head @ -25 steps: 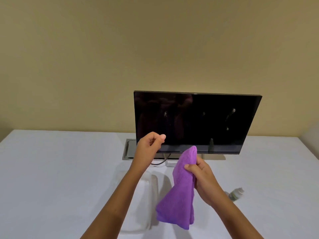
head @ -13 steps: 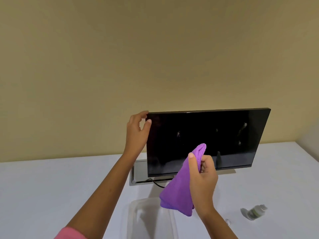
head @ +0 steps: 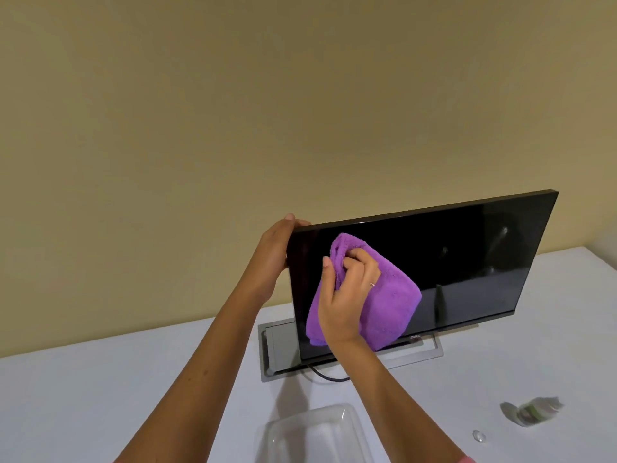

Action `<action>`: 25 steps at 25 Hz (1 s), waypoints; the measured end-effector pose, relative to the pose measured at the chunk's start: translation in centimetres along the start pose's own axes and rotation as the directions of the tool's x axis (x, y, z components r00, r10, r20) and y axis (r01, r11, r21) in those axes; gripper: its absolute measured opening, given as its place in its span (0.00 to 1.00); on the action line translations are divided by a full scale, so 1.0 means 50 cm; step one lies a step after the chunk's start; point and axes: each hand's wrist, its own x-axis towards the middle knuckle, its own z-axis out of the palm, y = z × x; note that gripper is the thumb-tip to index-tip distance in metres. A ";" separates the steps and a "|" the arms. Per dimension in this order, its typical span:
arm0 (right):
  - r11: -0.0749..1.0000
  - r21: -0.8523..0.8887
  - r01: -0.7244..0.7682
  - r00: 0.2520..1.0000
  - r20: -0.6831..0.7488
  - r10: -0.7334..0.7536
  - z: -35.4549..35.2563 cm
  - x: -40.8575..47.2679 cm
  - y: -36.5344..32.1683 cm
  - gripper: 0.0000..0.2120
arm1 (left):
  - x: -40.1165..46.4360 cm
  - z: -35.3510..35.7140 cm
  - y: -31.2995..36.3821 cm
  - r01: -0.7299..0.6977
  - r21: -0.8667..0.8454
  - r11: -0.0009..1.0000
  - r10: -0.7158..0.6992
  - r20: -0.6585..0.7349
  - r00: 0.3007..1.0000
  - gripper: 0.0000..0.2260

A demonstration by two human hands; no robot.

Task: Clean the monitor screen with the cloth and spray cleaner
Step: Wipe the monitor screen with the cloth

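1. Printed small on the lower bezel of the monitor [head: 467, 255]: "DELL", in pale letters, just right of the hanging edge of the cloth [head: 387, 302]. No other writing legible anywhere; label on the spray bottle [head: 534, 411] too blurred to read, only a green band visible.
2. Monitor standing on the white table [head: 100, 396] near the back wall [head: 233, 95], dark screen facing the camera and turned slightly to the left, long axis running left to right and rising toward the upper right corner in this view.
3. Left hand [head: 273, 255] gripping the monitor's upper left corner, fingers curled over the top edge, thumb against the side edge.
4. Right hand [head: 347, 292] clenched on the purple cloth, fingers bunched into its upper fold, pressing the fabric against the left half of the screen; a thin ring on one finger.
5. Cloth draped flat over the glass, reaching from near the top left down to the bottom bezel.
6. Silver stand base [head: 430, 352] and a grey recessed cable box [head: 270, 349] beneath the screen, with a black cable [head: 327, 375] looping out in front.
7. Spray bottle lying on its side on the table at far right, well apart from the monitor, long axis roughly left to right; a small clear cap [head: 479, 436] near it.
8. Clear plastic container [head: 314, 429] at the near table edge, between the forearms.
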 end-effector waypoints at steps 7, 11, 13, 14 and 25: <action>0.926 -0.073 0.369 0.922 0.155 -0.355 0.054 -0.019 0.017 0.09 | 0.016 -0.008 -0.029 0.077 -0.097 0.992 -0.069 0.082 0.994 0.20; 0.831 -0.263 0.489 0.861 0.299 -0.412 0.058 -0.019 0.036 0.21 | 0.013 -0.013 -0.034 0.073 -0.095 0.993 -0.064 0.095 0.993 0.18; 0.779 -0.318 0.540 0.833 0.331 -0.443 0.065 -0.020 0.049 0.22 | 0.013 -0.016 -0.035 0.087 -0.095 0.992 -0.079 0.081 0.994 0.16; 0.762 -0.330 0.558 0.824 0.333 -0.459 0.069 -0.019 0.054 0.22 | 0.015 -0.019 -0.036 0.091 -0.097 0.991 -0.084 0.073 0.994 0.15; 0.585 -0.368 0.723 0.684 0.498 -0.533 0.005 -0.080 0.145 0.30 | 0.026 -0.026 -0.046 0.093 -0.047 0.995 -0.088 0.090 0.992 0.19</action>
